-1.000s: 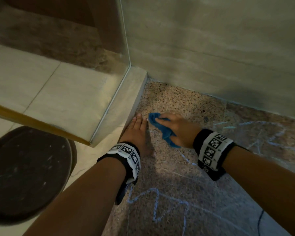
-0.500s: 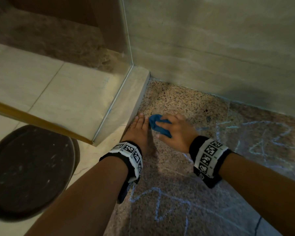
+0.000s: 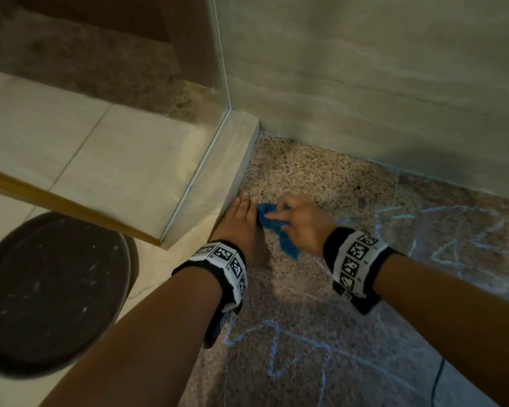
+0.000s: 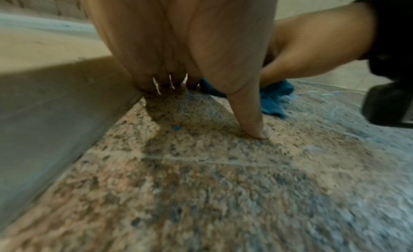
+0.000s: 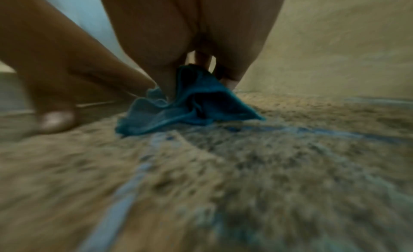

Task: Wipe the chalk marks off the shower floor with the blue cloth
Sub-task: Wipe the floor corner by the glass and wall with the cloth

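From the head view, two hands work at the centre of the frame. The left hand lies flat with fingers straight on the shower floor, tight against the raised curb — a brace, I'd judge, to carry weight while the other hand scrubs. The right hand is clamped on the one blue cloth, bunched under the palm and pressed to the stone just right of the left hand. The chalk marks show in two patches: a zigzag at lower centre and a tangle of lines at the right edge. The speckled corner at upper centre looks clean already, so much of the job remains, by my reading. A dark round mat sits lower left, outside the glass panel.

Over to the left wrist view — the fingers touch down at upper centre where curb meets floor, the thumb planted apart from them. Behind it, upper right, the cloth peeks out beneath the right hand.

Right wrist view now, blurred by motion: the cloth hangs from the curled fingers at centre and its lower folds drag on the floor. One pale chalk line runs toward lower left, another streaks right of the cloth.
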The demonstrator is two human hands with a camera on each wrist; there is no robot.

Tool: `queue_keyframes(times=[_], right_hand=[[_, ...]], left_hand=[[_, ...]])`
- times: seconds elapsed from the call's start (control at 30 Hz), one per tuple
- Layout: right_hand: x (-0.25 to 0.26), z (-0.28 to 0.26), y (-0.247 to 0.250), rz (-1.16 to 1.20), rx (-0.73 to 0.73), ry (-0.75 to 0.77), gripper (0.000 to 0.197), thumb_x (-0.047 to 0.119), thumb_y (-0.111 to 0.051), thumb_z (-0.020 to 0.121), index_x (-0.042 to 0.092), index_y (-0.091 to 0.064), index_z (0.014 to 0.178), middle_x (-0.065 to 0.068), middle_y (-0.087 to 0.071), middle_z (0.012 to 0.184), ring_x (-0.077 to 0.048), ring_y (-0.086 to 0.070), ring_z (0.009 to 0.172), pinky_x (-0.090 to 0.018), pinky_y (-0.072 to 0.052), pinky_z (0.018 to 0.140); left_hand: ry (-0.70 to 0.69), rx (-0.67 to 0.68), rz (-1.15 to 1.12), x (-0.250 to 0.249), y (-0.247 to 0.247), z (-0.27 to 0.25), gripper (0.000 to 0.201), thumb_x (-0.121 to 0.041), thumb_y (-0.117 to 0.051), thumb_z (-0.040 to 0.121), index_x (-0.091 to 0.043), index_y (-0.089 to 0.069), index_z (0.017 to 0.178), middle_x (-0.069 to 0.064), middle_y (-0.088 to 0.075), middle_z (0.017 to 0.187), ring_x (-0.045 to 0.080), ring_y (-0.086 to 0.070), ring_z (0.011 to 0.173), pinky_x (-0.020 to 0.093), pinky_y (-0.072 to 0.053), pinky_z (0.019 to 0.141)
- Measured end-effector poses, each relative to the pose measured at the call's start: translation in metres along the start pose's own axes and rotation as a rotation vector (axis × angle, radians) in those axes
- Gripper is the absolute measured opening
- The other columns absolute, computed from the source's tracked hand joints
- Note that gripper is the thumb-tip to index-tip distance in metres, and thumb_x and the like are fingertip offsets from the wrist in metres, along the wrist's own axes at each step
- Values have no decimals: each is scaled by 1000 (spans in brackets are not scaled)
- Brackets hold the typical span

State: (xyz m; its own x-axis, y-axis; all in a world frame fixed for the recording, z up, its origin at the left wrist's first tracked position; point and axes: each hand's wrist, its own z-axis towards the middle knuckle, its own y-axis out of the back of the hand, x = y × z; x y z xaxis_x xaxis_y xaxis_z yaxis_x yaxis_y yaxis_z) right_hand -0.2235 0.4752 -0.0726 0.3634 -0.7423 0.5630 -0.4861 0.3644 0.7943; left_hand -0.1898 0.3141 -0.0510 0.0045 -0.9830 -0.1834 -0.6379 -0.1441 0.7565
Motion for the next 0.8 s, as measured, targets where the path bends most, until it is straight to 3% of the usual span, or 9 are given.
queue_keyframes(times=[0.07,0.2,0.27,0.33,0.43,0.5,0.63,0.7,0.8], right_hand=[[-8,9,7,-94,-61,-27,35,4,-50,88,18,-63,117,-8,-48,109,-27,-42,101,-36,-38,85],[2,17,9,-49,-194,-225,33,8,-48,91,28,-60,115,-11,-46,114,-29,-42,107,-34,-34,84],[10,11,1,-105,-131,-181,41,8,-47,90,21,-56,128,-12,-46,124,-29,-41,114,-34,-33,92],[14,-4,-5,-105,-58,-61,43,4,-48,88,18,-57,128,-13,-48,122,-30,-42,111,-36,-37,91],[8,-31,-10,-145,49,163,42,-8,-56,77,11,-67,112,-15,-55,104,-38,-50,90,-44,-48,72],[2,-31,-7,-173,67,201,43,-9,-57,76,12,-68,112,-15,-56,103,-38,-51,89,-42,-48,71],[-16,-5,10,-230,-55,-200,45,3,-44,92,24,-52,130,-7,-42,127,-28,-38,115,-34,-34,100],[-21,-2,14,-218,-123,-376,40,5,-41,95,24,-50,130,-5,-39,126,-28,-34,115,-28,-30,97],[-2,-12,8,-228,-77,-355,39,6,-44,93,23,-51,128,-5,-36,121,-29,-35,114,-31,-36,95]], left_hand=[[1,4,13,0,0,0,128,-62,-70,74,-10,18,151,6,27,157,21,19,147,29,6,117],[3,-6,15,1,-1,2,129,-64,-70,73,-12,18,151,6,26,158,21,18,147,29,6,117],[-4,-14,16,1,-3,2,128,-64,-69,73,-11,18,151,7,26,158,21,18,147,29,6,118],[-5,-17,-3,1,-4,3,128,-63,-70,74,-10,17,151,7,25,158,21,18,147,30,5,120],[-12,-26,-25,2,-5,4,128,-63,-71,73,-12,15,152,6,25,158,21,17,147,32,2,121],[-13,-23,-13,2,-4,4,126,-62,-70,75,-12,16,152,5,25,158,21,17,147,31,4,119],[-11,-11,43,0,-1,3,123,-58,-68,80,-7,20,150,9,26,157,25,17,147,30,6,117],[-12,-13,44,0,-1,4,123,-53,-71,81,-8,20,150,9,26,157,25,17,147,32,5,118],[-51,5,37,-1,-4,3,136,-64,-74,70,-12,24,149,8,30,156,27,20,146,40,4,120]])
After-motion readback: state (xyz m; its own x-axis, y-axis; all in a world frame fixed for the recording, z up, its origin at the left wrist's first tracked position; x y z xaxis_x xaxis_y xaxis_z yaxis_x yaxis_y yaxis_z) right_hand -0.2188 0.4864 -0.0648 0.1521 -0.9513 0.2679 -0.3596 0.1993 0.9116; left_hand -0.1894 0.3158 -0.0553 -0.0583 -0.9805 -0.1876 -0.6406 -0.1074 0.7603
